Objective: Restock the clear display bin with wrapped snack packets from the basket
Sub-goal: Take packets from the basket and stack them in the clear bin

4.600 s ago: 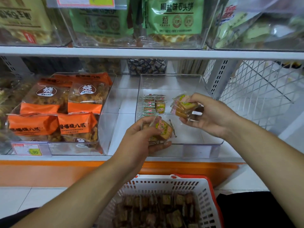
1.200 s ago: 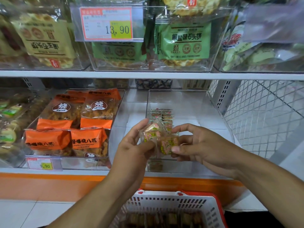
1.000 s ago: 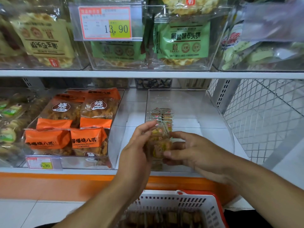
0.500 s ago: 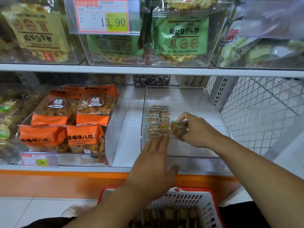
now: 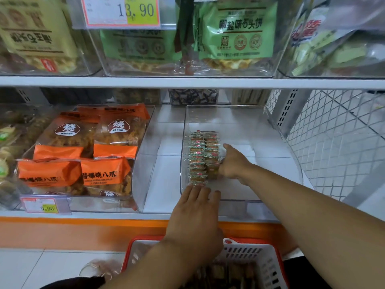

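- Basket (image 5: 258, 253), below the shelf's front edge: still holding packets.
- Left hand (image 5: 195, 217): now emptied, fingers flat at the clear bin (image 5: 277, 142) front.
- Right hand (image 5: 233, 163): pressing just-added snack packets (image 5: 203, 155) against the bin's left wall; the row is lengthening.

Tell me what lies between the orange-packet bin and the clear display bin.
Head view: only bare white shelf separates the orange-packet bin from the clear display bin.
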### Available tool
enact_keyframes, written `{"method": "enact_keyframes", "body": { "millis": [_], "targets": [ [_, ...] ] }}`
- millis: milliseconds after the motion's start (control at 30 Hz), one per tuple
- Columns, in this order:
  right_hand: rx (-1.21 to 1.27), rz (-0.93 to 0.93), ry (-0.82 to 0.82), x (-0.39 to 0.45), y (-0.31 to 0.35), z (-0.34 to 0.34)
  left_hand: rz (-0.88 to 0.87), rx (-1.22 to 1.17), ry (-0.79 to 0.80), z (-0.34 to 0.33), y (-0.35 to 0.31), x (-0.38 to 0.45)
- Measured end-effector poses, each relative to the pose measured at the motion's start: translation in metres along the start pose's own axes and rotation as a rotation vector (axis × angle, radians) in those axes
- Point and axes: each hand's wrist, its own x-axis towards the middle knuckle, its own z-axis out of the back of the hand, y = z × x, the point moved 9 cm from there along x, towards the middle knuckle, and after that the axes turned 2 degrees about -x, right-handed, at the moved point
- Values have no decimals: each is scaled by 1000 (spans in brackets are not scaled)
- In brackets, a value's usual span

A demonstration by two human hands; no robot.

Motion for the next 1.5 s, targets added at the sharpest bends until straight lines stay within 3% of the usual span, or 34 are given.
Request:
{"method": "enact_keyframes", "body": {
  "millis": [367,500,567,667,733,800,867,933,1033,1100,1167,1267,1367,1500],
  "targets": [
    [-212,-30,59,-6,3,-5,-14,1,38,0,-1,-2],
    [-59,-70,120,-8,7,6,-40,4,51,0,-2,-3],
    [31,-43,50,-14,12,24,-51,-5,20,7,-4,-7],
    [12,202,-245,-43,37,58,-92,-4,-86,32,-10,-16],
    [42,528,-487,-89,66,74,-104,-45,-152,45,-11,-23],
    [107,883,-592,-147,89,72,-74,-149,-172,47,-4,-31],
    [131,1153,-546,-197,94,47,10,-197,47,16,7,-42],
    [112,1242,-397,-226,78,5,60,-84,332,-34,20,-61],
    [-200,1081,-31,-224,17,-89,42,45,733,-115,33,-101],
    [-510,671,305,-194,-65,-154,67,-124,874,-155,38,-122],
    [-776,330,543,-184,-151,-195,170,-302,867,-180,51,-133],
    [-838,216,500,-181,-213,-224,326,-391,801,-227,78,-151],
    [-950,80,511,-184,-260,-252,400,-422,842,-275,87,-170],
    [-1029,140,565,-185,-283,-282,426,-617,730,-315,78,-157]
  ]
}}
